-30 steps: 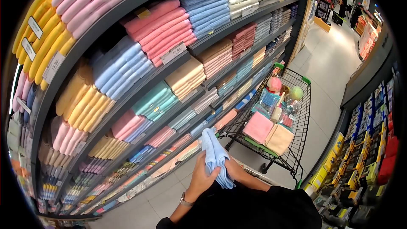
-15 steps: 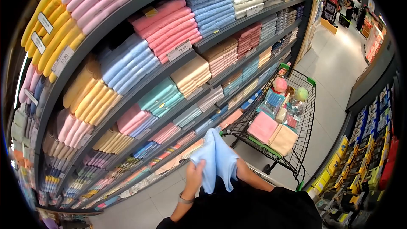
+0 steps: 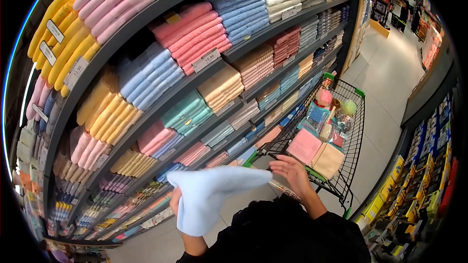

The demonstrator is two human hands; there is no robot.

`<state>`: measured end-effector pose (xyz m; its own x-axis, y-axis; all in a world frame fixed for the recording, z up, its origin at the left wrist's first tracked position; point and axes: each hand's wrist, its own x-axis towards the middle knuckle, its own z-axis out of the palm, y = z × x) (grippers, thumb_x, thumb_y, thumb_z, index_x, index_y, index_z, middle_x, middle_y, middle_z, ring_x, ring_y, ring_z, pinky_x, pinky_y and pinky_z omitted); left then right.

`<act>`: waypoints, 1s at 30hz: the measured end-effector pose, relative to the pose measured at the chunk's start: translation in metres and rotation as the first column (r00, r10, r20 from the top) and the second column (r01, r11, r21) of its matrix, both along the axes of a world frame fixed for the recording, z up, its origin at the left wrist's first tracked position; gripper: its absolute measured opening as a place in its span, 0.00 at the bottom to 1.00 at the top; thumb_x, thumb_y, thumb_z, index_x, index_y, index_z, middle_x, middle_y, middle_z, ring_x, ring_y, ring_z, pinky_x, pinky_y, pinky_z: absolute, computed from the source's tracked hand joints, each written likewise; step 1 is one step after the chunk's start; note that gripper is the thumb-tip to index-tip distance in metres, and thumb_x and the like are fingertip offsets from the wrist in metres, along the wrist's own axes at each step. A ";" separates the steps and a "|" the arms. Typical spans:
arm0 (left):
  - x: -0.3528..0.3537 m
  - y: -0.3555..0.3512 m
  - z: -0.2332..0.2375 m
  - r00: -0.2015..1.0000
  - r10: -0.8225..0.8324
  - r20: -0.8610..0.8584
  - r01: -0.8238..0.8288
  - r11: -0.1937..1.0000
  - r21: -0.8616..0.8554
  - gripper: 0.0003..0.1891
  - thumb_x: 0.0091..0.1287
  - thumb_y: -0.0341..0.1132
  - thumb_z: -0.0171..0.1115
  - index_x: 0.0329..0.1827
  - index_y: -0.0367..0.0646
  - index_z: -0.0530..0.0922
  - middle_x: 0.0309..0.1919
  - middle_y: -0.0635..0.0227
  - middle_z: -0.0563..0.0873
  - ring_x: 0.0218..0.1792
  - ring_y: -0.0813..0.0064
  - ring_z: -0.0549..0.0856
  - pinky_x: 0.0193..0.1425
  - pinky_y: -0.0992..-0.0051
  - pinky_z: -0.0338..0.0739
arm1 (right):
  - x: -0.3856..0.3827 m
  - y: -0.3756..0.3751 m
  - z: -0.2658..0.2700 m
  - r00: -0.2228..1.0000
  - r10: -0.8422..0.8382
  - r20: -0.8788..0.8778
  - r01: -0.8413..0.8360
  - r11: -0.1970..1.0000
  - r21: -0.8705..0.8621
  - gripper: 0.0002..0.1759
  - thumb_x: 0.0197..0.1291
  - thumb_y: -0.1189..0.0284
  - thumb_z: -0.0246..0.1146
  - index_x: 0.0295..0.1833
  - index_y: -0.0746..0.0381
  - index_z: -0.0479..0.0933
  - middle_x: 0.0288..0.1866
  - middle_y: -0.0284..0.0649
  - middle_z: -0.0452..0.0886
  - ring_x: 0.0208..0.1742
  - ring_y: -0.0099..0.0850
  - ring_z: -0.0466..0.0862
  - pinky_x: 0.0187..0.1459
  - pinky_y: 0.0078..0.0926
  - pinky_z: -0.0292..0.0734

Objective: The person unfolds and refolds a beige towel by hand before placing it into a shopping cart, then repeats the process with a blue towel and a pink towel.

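Note:
A light blue towel hangs loosely in front of me, its right end stretching toward my other hand. My left hand grips it at the left side, its fingers partly covered by the cloth. My right hand is beside the towel's right tip, palm partly turned up and fingers extended apart from the cloth. Behind the hands is a black wire shopping cart with green corners. Inside it lie a folded pink towel, a folded cream towel, and several packaged items.
Dark shelves with folded towel stacks curve along the left, carrying price tags. On the right stands a rack of packaged goods. A tiled aisle runs between them, with people far off.
The blue towel has swung left and spread sideways. My right hand has let go of it and moved right with its fingers opened. My left hand has moved left with the cloth.

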<state>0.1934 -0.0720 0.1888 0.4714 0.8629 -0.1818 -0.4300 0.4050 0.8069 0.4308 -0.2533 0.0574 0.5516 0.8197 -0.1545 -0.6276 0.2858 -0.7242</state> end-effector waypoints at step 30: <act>0.010 0.008 -0.117 0.914 -0.403 -0.048 0.397 0.913 -0.094 0.38 0.68 0.48 0.60 0.75 0.37 0.56 0.70 0.58 0.69 0.69 0.56 0.70 0.73 0.55 0.64 | -0.034 0.035 0.026 0.971 0.101 -0.219 -0.161 0.948 -0.276 0.20 0.67 0.64 0.62 0.56 0.69 0.76 0.46 0.44 0.85 0.43 0.30 0.86 0.47 0.27 0.81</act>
<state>0.2031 -0.0636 0.0719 0.7591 0.5856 -0.2844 -0.1662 0.5967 0.7851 0.3969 -0.2188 0.0837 0.3758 0.7854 -0.4918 -0.7850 -0.0122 -0.6194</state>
